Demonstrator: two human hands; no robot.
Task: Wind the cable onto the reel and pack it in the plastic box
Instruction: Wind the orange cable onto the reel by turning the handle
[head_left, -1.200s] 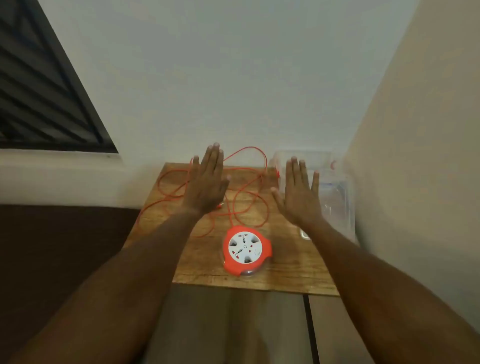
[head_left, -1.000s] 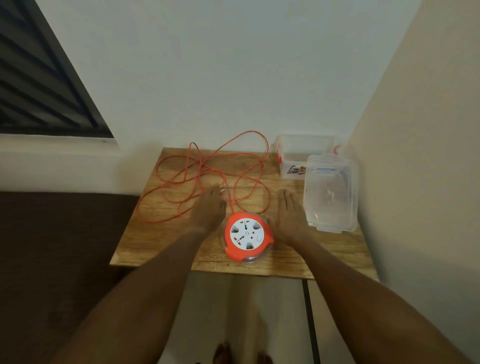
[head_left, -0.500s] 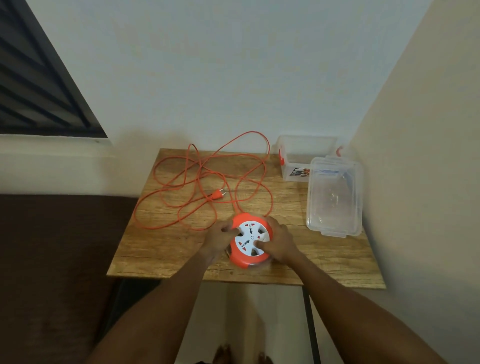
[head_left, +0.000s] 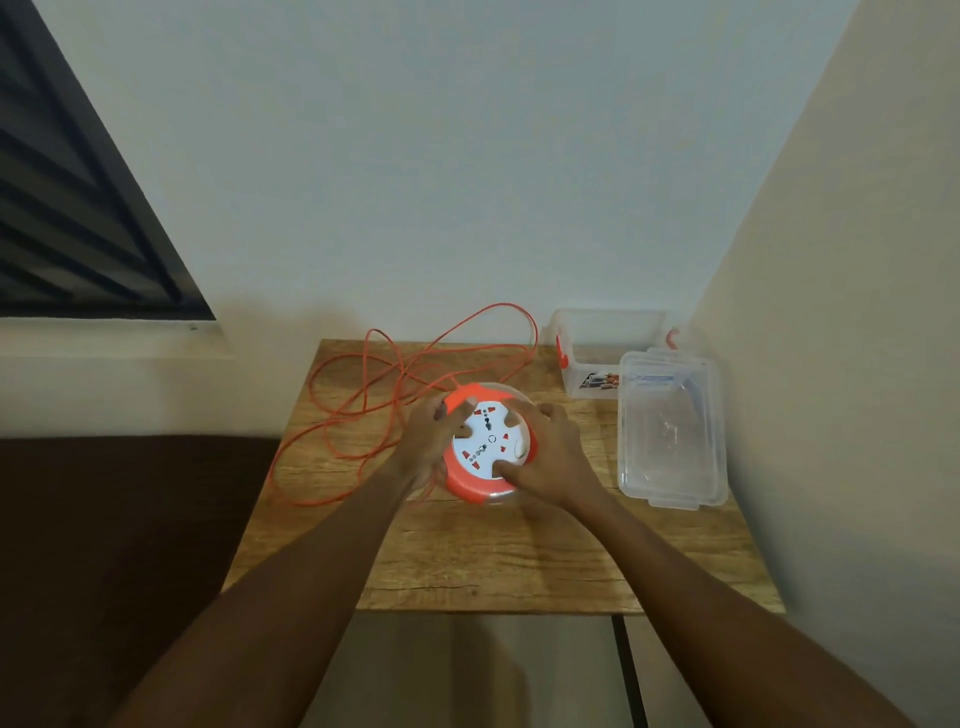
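Reel in both hands, cable unwound.

My left hand (head_left: 428, 441) and right hand (head_left: 553, 457) grip the reel (head_left: 485, 449), tilted for winding; loose cable (head_left: 363, 415) sprawls left of it, plastic box (head_left: 597, 351) beyond its right.

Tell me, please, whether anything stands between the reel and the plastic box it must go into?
Nothing visible blocks the way. The reel, gripped by the left hand and right hand, has bare table between it and the open plastic box. The lid lies beside the box, not on it. The loose cable trails left.
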